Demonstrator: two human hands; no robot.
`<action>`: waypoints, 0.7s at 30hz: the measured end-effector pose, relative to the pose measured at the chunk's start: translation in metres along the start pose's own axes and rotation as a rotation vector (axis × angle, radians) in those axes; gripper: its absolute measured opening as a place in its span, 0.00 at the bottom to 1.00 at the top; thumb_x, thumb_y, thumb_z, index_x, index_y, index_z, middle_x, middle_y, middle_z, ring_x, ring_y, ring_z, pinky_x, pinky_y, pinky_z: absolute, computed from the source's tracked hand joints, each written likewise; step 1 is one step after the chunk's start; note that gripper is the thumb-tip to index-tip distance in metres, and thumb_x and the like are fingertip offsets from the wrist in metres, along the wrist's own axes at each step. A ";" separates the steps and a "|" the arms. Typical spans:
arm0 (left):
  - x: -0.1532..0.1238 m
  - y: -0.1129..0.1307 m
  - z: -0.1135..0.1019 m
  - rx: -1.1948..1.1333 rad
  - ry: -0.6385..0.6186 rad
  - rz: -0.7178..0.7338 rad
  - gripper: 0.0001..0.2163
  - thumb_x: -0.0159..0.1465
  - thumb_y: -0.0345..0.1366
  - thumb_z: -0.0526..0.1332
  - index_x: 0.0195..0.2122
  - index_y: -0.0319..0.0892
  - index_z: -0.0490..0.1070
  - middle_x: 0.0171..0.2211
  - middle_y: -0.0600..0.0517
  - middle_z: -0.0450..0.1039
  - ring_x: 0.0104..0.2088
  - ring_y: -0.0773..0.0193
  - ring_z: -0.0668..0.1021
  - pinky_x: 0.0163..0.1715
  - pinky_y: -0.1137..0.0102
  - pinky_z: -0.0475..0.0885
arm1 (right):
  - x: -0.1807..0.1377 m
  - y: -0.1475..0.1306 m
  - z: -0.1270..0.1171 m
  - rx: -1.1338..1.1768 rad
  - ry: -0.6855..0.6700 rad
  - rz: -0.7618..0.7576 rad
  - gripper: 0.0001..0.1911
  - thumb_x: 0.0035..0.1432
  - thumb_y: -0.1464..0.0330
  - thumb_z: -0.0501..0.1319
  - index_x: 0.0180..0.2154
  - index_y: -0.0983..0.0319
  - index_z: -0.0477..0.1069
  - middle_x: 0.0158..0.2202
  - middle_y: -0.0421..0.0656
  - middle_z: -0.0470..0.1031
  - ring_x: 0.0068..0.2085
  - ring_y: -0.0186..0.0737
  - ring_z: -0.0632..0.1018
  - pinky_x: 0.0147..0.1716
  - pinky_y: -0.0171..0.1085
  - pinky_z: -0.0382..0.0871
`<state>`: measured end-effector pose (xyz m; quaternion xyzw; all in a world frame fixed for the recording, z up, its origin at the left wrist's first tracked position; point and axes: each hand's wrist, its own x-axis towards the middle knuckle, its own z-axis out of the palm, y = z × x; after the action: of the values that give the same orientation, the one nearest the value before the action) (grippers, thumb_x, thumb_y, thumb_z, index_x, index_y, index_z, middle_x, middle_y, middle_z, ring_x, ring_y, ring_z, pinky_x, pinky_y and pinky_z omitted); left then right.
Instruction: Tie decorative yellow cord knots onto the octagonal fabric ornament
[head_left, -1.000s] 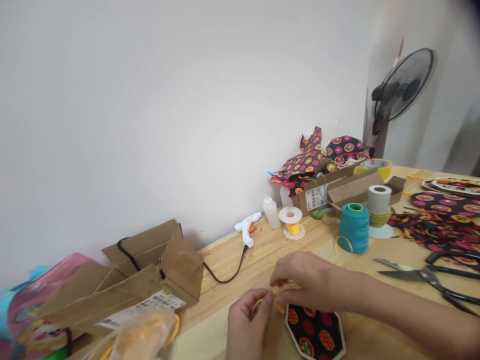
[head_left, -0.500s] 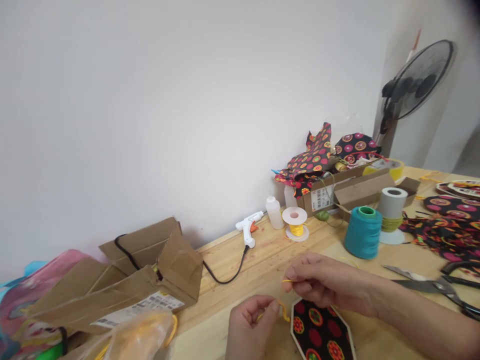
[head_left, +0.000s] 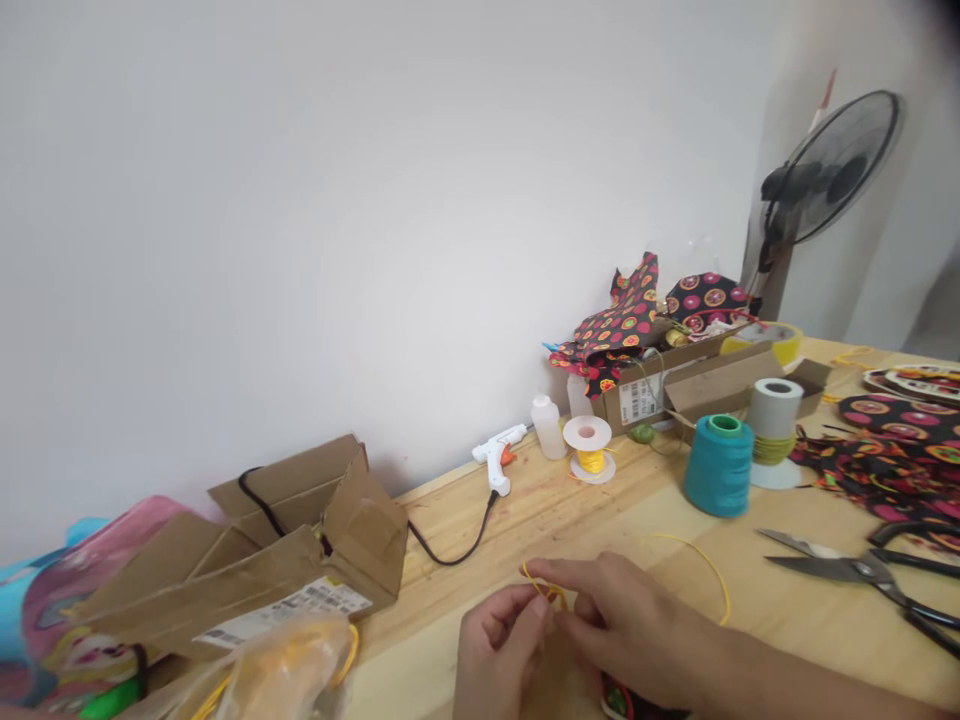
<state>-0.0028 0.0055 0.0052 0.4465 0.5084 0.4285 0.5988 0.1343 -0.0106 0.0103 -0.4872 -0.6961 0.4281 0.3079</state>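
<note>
Both my hands are low at the front of the wooden table [head_left: 600, 510]. My left hand [head_left: 499, 650] has its fingers curled and pinches a thin yellow cord [head_left: 546, 590]. My right hand [head_left: 622, 630] is also closed on that cord, fingertips touching those of the left. The cord loops out to the right in an arc [head_left: 709, 565] over the table. A black patterned fabric piece [head_left: 619, 700] lies under my right hand, mostly hidden.
Large scissors [head_left: 855, 570] lie at the right. A teal thread cone [head_left: 718, 465], a grey spool [head_left: 775, 420], a yellow cord reel [head_left: 589, 447], a glue gun [head_left: 495, 458] and a small bottle [head_left: 546, 425] stand behind. Cardboard boxes [head_left: 300, 550] sit left; a fan [head_left: 817, 190] at the back right.
My hands have come together, and my right hand has moved down over the fabric piece and covers it. The yellow cord now arcs out to the right.
</note>
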 end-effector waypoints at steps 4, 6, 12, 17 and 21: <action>0.002 0.002 -0.001 0.033 -0.017 -0.005 0.12 0.39 0.41 0.66 0.18 0.36 0.72 0.09 0.59 0.60 0.11 0.78 0.57 0.10 0.81 0.49 | 0.002 -0.003 -0.004 -0.348 0.166 -0.100 0.18 0.48 0.73 0.51 0.43 0.54 0.64 0.14 0.34 0.70 0.20 0.32 0.70 0.25 0.30 0.58; 0.002 0.003 -0.001 0.039 -0.039 -0.031 0.13 0.40 0.43 0.65 0.18 0.36 0.72 0.09 0.60 0.59 0.09 0.79 0.55 0.09 0.81 0.46 | 0.004 -0.003 -0.006 -0.445 0.194 -0.100 0.15 0.48 0.71 0.53 0.40 0.54 0.66 0.16 0.35 0.71 0.23 0.34 0.70 0.25 0.30 0.57; 0.002 0.001 0.002 0.039 0.036 0.071 0.13 0.40 0.42 0.65 0.19 0.35 0.72 0.14 0.55 0.68 0.08 0.80 0.57 0.09 0.81 0.46 | 0.005 -0.005 -0.013 -0.514 0.159 -0.099 0.06 0.50 0.66 0.54 0.29 0.58 0.68 0.23 0.38 0.73 0.25 0.34 0.71 0.22 0.30 0.54; 0.004 0.004 -0.002 0.036 0.060 0.044 0.13 0.39 0.41 0.66 0.21 0.36 0.73 0.16 0.52 0.71 0.10 0.78 0.60 0.10 0.81 0.52 | 0.003 -0.007 -0.016 -0.493 0.203 -0.168 0.04 0.49 0.69 0.54 0.28 0.60 0.67 0.28 0.39 0.70 0.29 0.33 0.70 0.26 0.29 0.57; 0.003 0.007 -0.003 0.024 0.082 0.035 0.11 0.38 0.38 0.67 0.20 0.36 0.73 0.15 0.54 0.71 0.11 0.77 0.62 0.11 0.81 0.55 | 0.003 -0.007 -0.015 -0.473 0.209 -0.177 0.05 0.47 0.71 0.55 0.28 0.59 0.68 0.29 0.39 0.68 0.30 0.33 0.69 0.28 0.30 0.58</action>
<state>-0.0053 0.0106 0.0105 0.4445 0.5297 0.4508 0.5645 0.1427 -0.0041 0.0235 -0.5242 -0.7811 0.1725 0.2921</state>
